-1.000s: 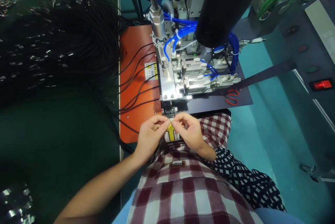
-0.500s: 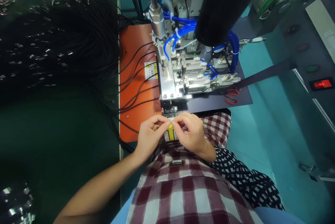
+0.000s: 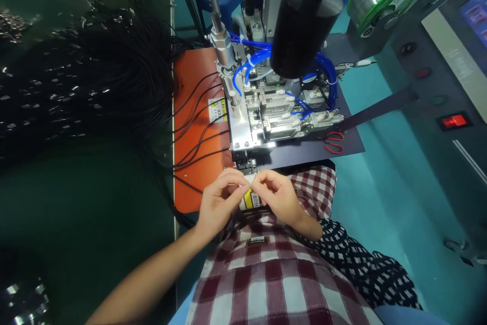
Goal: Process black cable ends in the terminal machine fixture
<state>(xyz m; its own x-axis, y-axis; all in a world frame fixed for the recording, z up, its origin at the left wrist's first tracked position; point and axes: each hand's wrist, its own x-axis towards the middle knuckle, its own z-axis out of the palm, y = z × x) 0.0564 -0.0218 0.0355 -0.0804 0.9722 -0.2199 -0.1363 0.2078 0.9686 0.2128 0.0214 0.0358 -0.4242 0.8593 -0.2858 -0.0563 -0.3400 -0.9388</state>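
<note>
My left hand (image 3: 218, 203) is closed in a pinch, thumb against index finger. A thin black cable (image 3: 188, 183) runs over the orange plate and disappears under this hand. My right hand (image 3: 278, 194) pinches right beside it, the fingertips of both hands nearly touching. What lies between the right fingertips is too small to make out. Just beyond the fingers is a small black and metal fixture (image 3: 247, 164) at the machine's front. Below them shows a yellow and white label (image 3: 250, 200). Several more black cables (image 3: 201, 135) lead into the side of the machine (image 3: 243, 130).
A big heap of black cables (image 3: 114, 71) covers the dark table at left. The orange plate (image 3: 190, 66) adjoins it. Red-handled pliers (image 3: 335, 142) lie on the grey plate (image 3: 300, 152). A black cylinder (image 3: 300, 36) hangs over the machine; a wire spool (image 3: 380, 0) is at upper right.
The camera view has shifted slightly, so the machine sits a little lower and further left. Both hands keep their pinch near the front fixture, their fingertips slightly further apart.
</note>
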